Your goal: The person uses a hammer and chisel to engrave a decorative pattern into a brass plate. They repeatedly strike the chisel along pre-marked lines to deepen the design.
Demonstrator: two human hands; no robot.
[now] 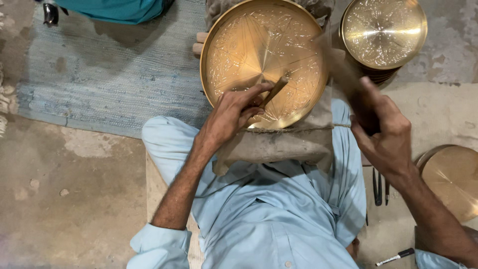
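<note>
Head view looks straight down on my lap, where the big brass plate [264, 60] lies tilted on a burlap pad [279, 144] over my knees. Most of its face already carries engraved work: straight rays run from the centre to the rim, and fine patterning fills the wedges on the left and along the right edge. The wedges near the bottom look smoother, so I judge the engraving well past halfway with the lower part left to fill in; glare hides some of it.

On the floor at my upper right stands a stack of brass plates [383, 32], the top one fully patterned. At the far right lies a plain brass plate [455, 179], with no pattern that I can see.

Left hand [231, 114] rests on the lower part of the plate, fingers clenched around a wooden-handled chisel [274, 91] whose tip meets the metal. Right hand [383, 127] is raised just off the plate's right edge, fingers closed on a hammer [338, 67] that shows only as a blur, so I cannot make out its head.

Smallest things: dark metal tools [381, 187] lie on the floor beside my right thigh, and a black marker [396, 257] sits further down.
</note>
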